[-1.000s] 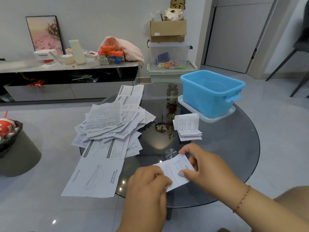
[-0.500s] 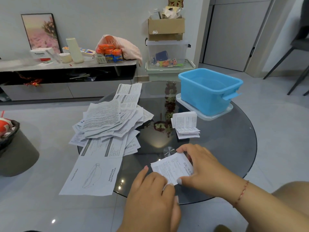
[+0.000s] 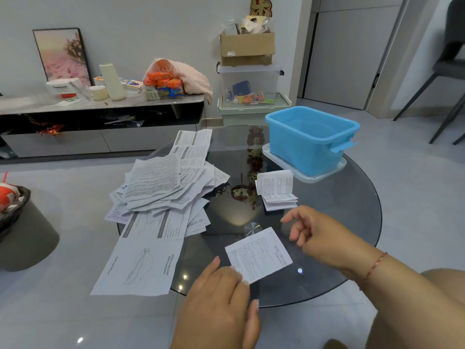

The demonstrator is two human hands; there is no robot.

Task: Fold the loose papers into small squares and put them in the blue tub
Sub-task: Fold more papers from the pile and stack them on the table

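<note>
the left hand (image 3: 221, 288) pinned the folded paper (image 3: 259, 254) flat on the desk (image 3: 352, 222), seemingly to set its crease, while the right hand (image 3: 314, 230) hovered released just beside it.

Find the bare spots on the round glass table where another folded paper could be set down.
Bare glass lies between the loose paper heap and the small folded stack, and right of that stack below the blue plastic tub. The left side is crowded; the near edge holds the folded sheet.
</note>
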